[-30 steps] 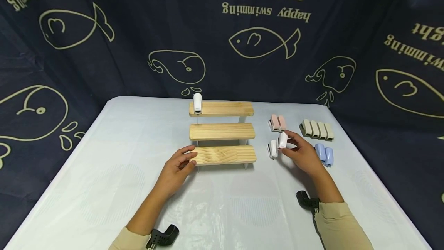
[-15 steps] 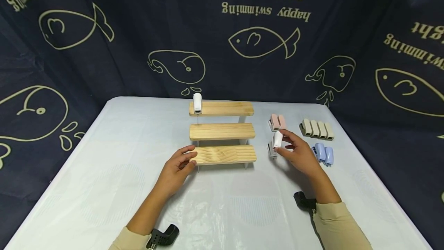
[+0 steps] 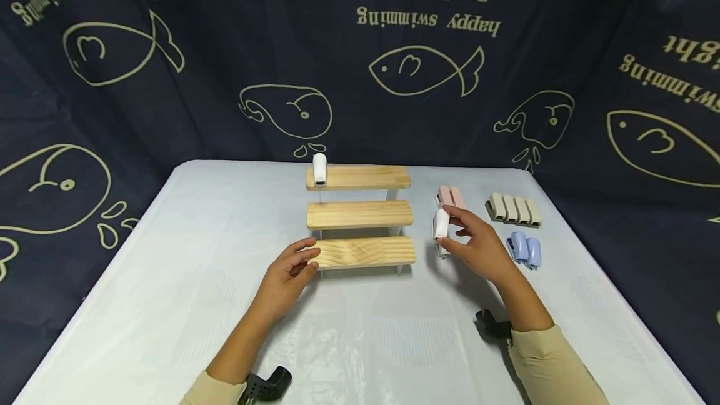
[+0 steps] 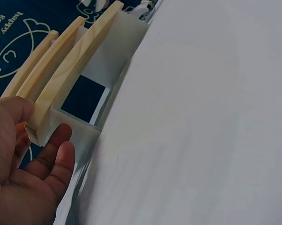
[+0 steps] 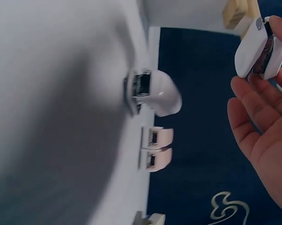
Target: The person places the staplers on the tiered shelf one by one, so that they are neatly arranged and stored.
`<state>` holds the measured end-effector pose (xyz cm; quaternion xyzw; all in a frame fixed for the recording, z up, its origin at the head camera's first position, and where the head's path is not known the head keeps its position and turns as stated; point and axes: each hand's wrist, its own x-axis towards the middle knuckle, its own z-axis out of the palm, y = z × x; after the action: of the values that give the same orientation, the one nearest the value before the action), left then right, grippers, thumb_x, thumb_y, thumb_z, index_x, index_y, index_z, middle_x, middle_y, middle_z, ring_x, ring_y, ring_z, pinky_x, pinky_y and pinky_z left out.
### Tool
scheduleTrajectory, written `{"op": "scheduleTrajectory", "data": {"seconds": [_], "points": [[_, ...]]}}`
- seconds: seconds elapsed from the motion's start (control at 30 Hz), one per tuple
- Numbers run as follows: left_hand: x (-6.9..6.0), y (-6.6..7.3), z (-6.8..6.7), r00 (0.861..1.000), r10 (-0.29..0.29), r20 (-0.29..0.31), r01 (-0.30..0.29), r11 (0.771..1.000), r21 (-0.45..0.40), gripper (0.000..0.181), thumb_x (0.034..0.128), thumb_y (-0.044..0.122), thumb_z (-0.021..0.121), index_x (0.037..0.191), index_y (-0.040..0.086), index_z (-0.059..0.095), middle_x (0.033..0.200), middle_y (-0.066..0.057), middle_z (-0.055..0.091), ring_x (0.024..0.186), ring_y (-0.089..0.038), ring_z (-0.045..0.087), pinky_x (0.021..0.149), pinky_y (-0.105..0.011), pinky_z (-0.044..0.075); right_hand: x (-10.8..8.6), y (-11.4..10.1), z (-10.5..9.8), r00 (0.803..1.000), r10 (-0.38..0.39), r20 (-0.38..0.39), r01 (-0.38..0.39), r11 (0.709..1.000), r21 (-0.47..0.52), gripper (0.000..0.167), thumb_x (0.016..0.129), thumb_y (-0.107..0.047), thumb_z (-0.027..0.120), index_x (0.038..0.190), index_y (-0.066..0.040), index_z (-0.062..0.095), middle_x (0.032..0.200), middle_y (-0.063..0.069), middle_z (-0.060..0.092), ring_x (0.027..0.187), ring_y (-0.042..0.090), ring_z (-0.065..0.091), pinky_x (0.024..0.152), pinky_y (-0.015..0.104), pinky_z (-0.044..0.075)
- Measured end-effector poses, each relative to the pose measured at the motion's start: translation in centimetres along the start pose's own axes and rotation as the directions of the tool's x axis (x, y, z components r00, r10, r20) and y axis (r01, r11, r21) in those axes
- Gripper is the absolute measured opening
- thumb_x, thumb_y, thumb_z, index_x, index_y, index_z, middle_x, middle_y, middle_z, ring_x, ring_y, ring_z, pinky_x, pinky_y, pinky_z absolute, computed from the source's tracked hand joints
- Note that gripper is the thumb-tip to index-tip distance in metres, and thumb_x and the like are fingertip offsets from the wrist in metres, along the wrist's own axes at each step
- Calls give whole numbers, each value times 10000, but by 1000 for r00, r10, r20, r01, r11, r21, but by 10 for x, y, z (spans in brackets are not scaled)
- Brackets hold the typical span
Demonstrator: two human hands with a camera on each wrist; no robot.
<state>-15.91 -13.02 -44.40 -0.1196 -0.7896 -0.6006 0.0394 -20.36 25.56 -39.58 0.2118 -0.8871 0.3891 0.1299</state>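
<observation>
Right hand (image 3: 474, 244) pinches white stapler (image 3: 441, 222), left hand (image 3: 284, 281) holds wooden shelf (image 3: 365, 252) at near left; imo go light, clear other stapler (image 5: 166, 95).

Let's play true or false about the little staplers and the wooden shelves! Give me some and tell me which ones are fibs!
1. The right hand is holding a white stapler. True.
2. Nobody is touching the shelves. False: the left hand holds the left end of the bottom shelf.
3. Another white stapler stands on the top shelf. True.
4. Only three staplers are cream. False: there are four cream staplers.
5. The two blue staplers are nearer to the person than the cream ones. True.
</observation>
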Motion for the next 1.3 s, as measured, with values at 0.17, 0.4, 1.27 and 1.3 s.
{"op": "scheduleTrajectory", "data": {"seconds": [0.17,0.4,1.27,1.3], "points": [[-1,-3,0,1000,10,-3,-10,1000,-16,306,979,90,647,1264,-23,649,1460,-92,488,1153,-246,603,855,-197,531,6,-11,-4,998,-49,30,49,999,-17,643,831,-89,813,1409,-64,535,1246,77,641,1129,210,586,827,385,518],[0,-5,0,999,33,0,-33,999,-21,323,978,87,648,1275,-37,637,1465,-117,478,1165,-254,598,867,-192,526,18,-24,-4,994,-99,55,100,995,-26,658,831,-103,817,1421,-68,529,1297,87,614,1115,221,590,847,373,515],[1,-7,1,1000,19,-6,-19,1000,-16,313,970,107,665,1260,-12,657,1455,-84,497,1171,-246,593,868,-205,527,79,-81,24,991,-92,98,90,996,24,654,888,-209,775,1464,-95,485,1362,48,568,1181,219,589,893,449,504],[1,-7,1,1000,15,-6,-15,1000,-17,310,970,108,665,1257,-8,659,1455,-78,499,1166,-241,596,866,-204,527,81,-82,26,991,-94,99,92,995,27,651,889,-216,775,1462,-102,489,1357,41,571,1176,209,591,893,441,502]]}}
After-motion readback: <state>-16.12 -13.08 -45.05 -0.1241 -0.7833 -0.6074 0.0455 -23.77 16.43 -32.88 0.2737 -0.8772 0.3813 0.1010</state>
